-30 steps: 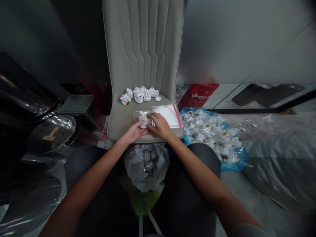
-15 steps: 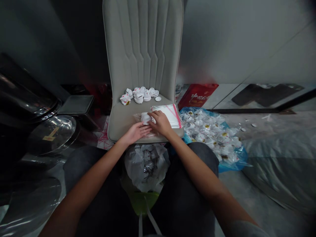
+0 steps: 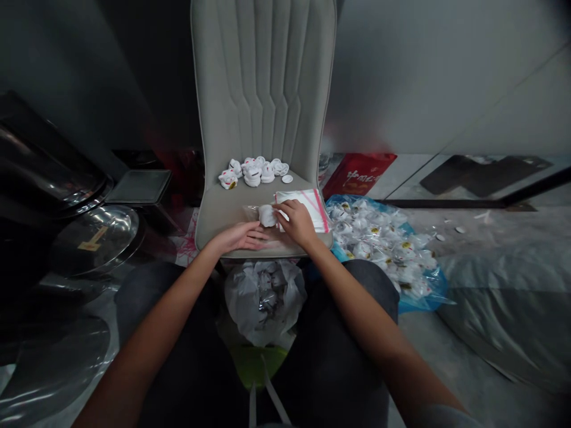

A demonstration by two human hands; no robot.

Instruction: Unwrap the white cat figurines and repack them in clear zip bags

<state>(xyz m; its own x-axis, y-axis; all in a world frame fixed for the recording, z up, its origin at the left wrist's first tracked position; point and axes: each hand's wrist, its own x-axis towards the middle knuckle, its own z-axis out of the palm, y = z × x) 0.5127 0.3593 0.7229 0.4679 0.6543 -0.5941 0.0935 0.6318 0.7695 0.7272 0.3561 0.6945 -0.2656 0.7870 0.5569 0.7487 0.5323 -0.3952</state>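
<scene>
White cat figurine (image 3: 267, 216) rests at the mouth of a clear plastic bag (image 3: 251, 212) on the chair seat (image 3: 218, 223), right hand (image 3: 297, 223) curled against it, grip unclear, left hand (image 3: 238, 236) lying open just beside.

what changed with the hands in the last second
The left hand has slid back left and opened flat, letting go of the white figurine, which now sits slightly further right on the clear plastic bag. The right hand has shifted right, its fingers still on the figurine. The row of cat figurines, the red-striped bags and the blue bag of wrapped figurines stayed as they were.
</scene>
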